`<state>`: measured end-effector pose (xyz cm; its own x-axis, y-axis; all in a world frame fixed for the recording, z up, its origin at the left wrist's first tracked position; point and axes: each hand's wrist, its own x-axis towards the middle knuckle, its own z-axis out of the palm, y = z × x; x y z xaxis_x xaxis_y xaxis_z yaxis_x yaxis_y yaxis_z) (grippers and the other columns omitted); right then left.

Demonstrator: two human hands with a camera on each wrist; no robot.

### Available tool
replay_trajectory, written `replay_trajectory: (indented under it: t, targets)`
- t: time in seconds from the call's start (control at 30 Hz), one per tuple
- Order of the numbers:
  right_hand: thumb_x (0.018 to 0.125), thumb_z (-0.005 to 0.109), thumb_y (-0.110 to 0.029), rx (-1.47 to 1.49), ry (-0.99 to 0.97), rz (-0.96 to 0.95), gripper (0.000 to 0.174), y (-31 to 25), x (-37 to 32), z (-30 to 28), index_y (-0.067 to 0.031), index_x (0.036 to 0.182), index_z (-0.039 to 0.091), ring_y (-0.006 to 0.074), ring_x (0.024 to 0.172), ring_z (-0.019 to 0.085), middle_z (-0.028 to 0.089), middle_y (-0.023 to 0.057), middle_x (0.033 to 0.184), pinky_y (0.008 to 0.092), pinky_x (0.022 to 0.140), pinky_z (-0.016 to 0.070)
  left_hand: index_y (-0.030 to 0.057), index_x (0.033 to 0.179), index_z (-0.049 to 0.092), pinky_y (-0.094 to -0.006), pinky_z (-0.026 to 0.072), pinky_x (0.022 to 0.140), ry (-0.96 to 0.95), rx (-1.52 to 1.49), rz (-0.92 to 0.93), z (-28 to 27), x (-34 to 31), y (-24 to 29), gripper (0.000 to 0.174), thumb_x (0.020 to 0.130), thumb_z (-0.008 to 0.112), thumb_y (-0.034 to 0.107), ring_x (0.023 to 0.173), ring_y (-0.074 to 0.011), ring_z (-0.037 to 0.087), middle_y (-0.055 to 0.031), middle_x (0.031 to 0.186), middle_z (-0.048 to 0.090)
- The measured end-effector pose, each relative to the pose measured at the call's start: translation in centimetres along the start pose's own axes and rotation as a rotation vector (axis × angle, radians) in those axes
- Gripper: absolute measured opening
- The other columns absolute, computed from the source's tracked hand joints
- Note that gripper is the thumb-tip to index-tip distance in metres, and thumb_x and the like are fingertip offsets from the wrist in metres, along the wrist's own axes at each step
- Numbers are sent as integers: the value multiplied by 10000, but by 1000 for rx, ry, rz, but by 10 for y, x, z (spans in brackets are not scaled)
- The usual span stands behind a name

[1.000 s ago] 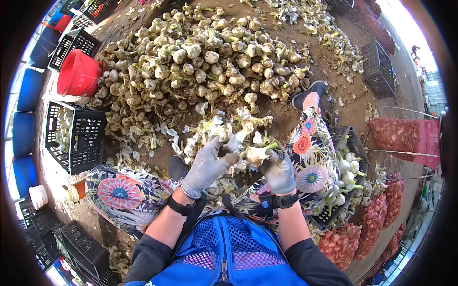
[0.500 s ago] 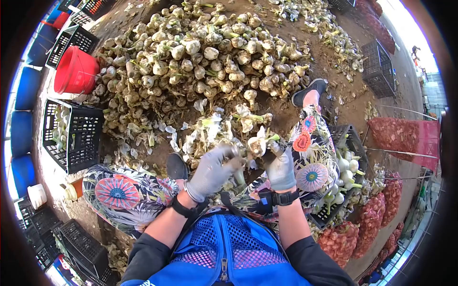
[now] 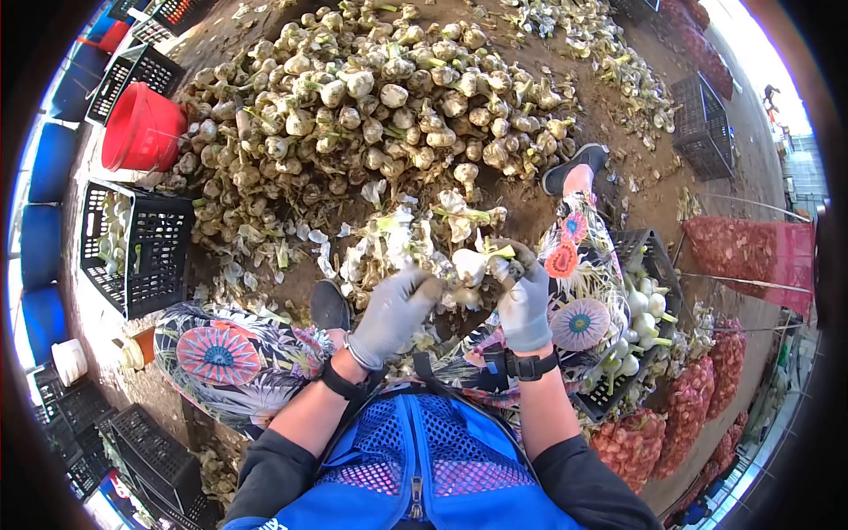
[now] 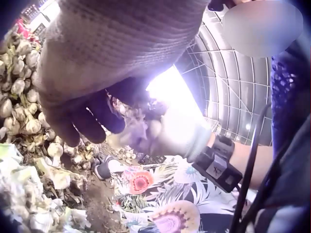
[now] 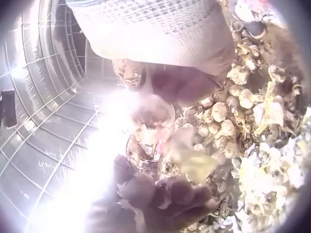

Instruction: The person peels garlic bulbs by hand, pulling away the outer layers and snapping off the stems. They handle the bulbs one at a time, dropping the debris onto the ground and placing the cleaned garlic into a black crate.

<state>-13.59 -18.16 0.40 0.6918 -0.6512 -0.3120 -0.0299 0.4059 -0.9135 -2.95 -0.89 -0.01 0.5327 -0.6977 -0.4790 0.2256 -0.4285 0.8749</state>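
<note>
In the head view, my gloved right hand (image 3: 525,307) grips a pale garlic bulb (image 3: 470,267) by its short green stem (image 3: 502,251), bulb towards the left. My gloved left hand (image 3: 395,314) is just left of the bulb, fingertips pointing towards it. A blurred scrap of skin (image 3: 465,298) shows below the bulb. In the left wrist view, the left fingers (image 4: 73,131) bend loosely and stand apart, close to the blurred bulb. Glare washes out much of the right hand (image 4: 177,133) there. In the right wrist view, a blurred yellowish skin (image 5: 197,165) lies between both hands.
A large heap of unpeeled garlic (image 3: 380,106) lies ahead, with loose skins (image 3: 393,234) nearer. By my right leg stands a black crate (image 3: 649,252) of cleaned bulbs (image 3: 649,305). Left are another crate (image 3: 159,247) and a red bucket (image 3: 141,128). Red mesh sacks (image 3: 689,402) stand right.
The left hand has drawn slightly away from the bulb, and its surface looks whiter and smoother than before. The right hand keeps its hold on the stem in nearly the same spot.
</note>
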Motion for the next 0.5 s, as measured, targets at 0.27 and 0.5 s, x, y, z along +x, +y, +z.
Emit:
replay_trajectory:
  t: [0.27,0.5]
  targets:
    - [913,607,-24,-106,-65,8,256,-2,-8,22,12,1159,669,70,877,605,678,20,983,215,787,486,6,1323,525,-235,493,829,-26,-390,150,7,6,27,490,891,713,138,962,-86,593,-31,1090,614]
    - [921,699,-97,-39,17,39,274,11,-7,22,27,1163,664,62,876,588,668,16,1000,213,782,482,-21,1294,530,-246,505,851,61,-210,205,6,4,26,474,900,719,162,947,-93,607,-33,1056,628]
